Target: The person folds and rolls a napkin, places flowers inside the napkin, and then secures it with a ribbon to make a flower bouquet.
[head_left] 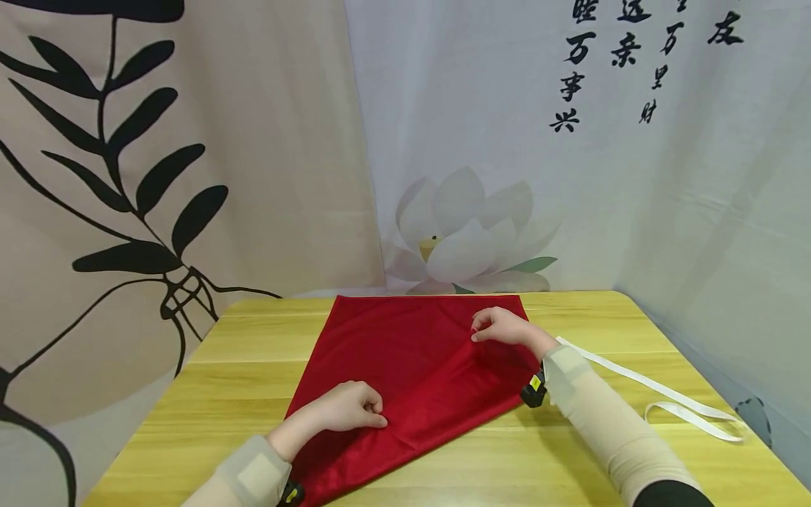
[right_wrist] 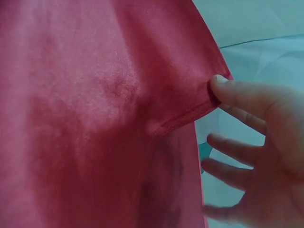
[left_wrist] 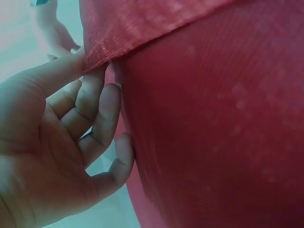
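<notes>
A red cloth (head_left: 393, 338) with a slight sheen lies on the wooden table, its near right part raised in a fold. My left hand (head_left: 345, 407) pinches one corner of it between thumb and forefinger over the cloth's near part. In the left wrist view that corner and a ribbed edge show at the fingertips (left_wrist: 111, 95), the other fingers loosely bent. Farther back and to the right, my right hand (head_left: 503, 327) pinches another corner. The right wrist view shows the thumb (right_wrist: 237, 95) on top of that corner, with the remaining fingers spread below it.
A long white strap (head_left: 652, 384) lies looped on the table (head_left: 589, 451) to the right, passing behind my right wrist. Black wrist devices (head_left: 533, 391) sit under both wrists. Behind the table's far edge hangs a printed curtain (head_left: 285, 176).
</notes>
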{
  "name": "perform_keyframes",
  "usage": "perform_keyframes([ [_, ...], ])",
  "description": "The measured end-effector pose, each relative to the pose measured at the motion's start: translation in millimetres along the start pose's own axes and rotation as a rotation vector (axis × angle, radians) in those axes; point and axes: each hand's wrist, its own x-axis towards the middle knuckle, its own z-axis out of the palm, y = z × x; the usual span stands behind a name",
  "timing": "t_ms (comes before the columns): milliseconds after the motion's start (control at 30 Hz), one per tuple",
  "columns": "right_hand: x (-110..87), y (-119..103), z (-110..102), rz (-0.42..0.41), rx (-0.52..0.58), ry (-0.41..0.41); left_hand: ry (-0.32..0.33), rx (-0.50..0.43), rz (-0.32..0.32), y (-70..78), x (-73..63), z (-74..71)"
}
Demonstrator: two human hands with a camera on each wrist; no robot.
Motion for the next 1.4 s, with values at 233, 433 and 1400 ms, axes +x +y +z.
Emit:
perform_keyframes([
  [233,0.6,8,2,0.035,0.002,-0.021,-0.003,0.019,-0.022,3.4,3.8,2.4],
  [433,-0.6,12,0,0.031,0.008,-0.044,-0.007,0.012,-0.025,5.1,7.8,4.4],
  [1400,9.8,-3,-17,0.013,0.034,0.009,0.007,-0.016,-0.064,6.2,10.3,-8.1],
])
